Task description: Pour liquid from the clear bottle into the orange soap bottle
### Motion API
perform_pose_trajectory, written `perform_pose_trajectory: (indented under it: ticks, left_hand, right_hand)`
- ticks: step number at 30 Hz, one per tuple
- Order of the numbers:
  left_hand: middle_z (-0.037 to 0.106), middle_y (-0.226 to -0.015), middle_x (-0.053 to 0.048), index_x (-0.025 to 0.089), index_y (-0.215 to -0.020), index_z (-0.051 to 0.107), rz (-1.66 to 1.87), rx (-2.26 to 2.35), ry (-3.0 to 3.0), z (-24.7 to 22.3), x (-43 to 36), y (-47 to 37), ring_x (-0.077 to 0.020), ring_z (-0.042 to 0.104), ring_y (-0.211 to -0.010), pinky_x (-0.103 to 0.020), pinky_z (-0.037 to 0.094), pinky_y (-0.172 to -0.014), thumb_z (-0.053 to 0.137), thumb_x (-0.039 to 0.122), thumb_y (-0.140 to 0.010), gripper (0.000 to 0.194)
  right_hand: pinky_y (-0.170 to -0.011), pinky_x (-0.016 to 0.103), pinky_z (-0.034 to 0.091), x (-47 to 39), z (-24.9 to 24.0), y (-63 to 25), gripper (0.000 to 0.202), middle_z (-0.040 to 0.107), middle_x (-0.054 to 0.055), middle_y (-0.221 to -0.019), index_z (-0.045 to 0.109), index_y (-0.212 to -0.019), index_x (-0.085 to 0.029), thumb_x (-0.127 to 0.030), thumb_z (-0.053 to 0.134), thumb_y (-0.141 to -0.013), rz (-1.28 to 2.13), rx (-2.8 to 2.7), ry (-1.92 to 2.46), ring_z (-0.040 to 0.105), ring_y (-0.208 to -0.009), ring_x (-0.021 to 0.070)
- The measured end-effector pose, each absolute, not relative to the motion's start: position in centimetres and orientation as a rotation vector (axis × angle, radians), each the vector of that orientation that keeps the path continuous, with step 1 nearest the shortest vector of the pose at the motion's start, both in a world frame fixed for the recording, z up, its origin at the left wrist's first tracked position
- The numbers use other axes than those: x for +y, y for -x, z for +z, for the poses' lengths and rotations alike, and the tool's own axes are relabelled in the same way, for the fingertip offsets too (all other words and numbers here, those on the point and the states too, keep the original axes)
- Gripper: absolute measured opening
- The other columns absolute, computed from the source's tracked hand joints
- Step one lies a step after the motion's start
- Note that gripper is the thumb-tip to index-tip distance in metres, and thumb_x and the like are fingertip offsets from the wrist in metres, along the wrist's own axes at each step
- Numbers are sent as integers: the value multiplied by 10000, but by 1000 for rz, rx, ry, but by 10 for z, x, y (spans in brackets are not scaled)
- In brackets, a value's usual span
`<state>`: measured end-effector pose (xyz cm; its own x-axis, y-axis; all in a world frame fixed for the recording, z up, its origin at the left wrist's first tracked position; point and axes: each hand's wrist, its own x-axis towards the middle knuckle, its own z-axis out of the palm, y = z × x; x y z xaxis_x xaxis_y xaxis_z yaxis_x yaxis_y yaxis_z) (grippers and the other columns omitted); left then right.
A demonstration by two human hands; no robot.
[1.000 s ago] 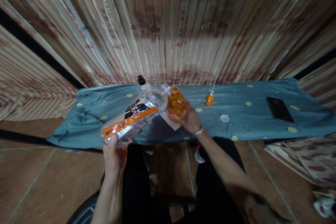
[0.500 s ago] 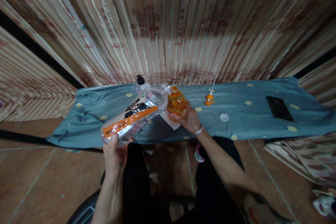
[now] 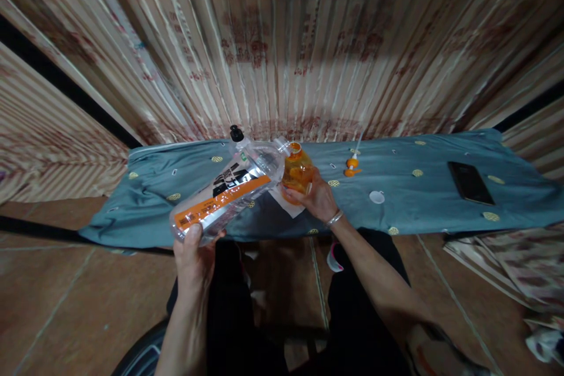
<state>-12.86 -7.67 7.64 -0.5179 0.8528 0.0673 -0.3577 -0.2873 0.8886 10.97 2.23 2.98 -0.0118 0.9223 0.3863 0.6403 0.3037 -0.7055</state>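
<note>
My left hand is closed around the base of a large clear plastic bottle with an orange, white and black label. The bottle leans over to the right, its neck at the mouth of an orange translucent bottle. My right hand grips that orange bottle on its right side. Beneath the orange bottle lies a white paper. Behind the clear bottle stands another clear bottle with a black cap. To the right rests an orange pump head with a pale tube.
A blue-green patterned cloth covers the narrow table. On its right side are a white round disc and a dark phone. Pleated curtains hang behind the table, and dark poles slant at both sides.
The clear bottle has shifted slightly to the right, its neck moving further over the orange bottle's mouth. Both hands keep their hold.
</note>
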Motion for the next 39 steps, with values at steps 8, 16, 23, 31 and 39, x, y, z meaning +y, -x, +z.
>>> perform_pose_trajectory:
  ticks: [8,16,23,31,39]
  left_hand:
    - [676,-924,-59,183,-975,688,1897,1130,-733,77,-76,127,-162,604,-678,-221,503,-477,805,407,-587,463]
    - [663,-943,-56,187,-984,685,1908,1111,-757,81,-76,123,-149,581,-678,-211,483,-477,808,396,-589,464]
    - [645,-920,-57,179,-978,680,1907,1125,-761,83,-76,123,-153,567,-682,-219,484,-483,812,403,-578,477]
    - [629,-881,-40,173,-931,675,1915,1134,-766,85,-77,121,-151,567,-694,-235,494,-543,807,393,-585,431]
    - [629,-863,-44,160,-895,670,1948,1153,-771,86,-75,120,-158,575,-687,-269,505,-583,805,384,-582,408]
  right_hand:
    - [-779,426,558,22,32,-109,670,708,132,-1066,441,-1229,-177,-511,702,-710,410,-1733,1419,703,-931,302]
    - [-781,418,563,22,31,-109,678,706,140,-1074,452,-1198,-173,-516,727,-680,410,-1722,1432,701,-943,303]
    - [-803,432,558,24,30,-111,693,705,149,-1073,456,-1199,-156,-486,749,-665,426,-1719,1430,697,-954,309]
    - [-796,433,565,25,27,-112,708,705,139,-1083,457,-1217,-172,-528,736,-673,412,-1724,1402,699,-953,307]
    - [-800,430,564,26,28,-113,710,705,138,-1081,442,-1231,-170,-520,727,-683,432,-1733,1407,698,-959,304]
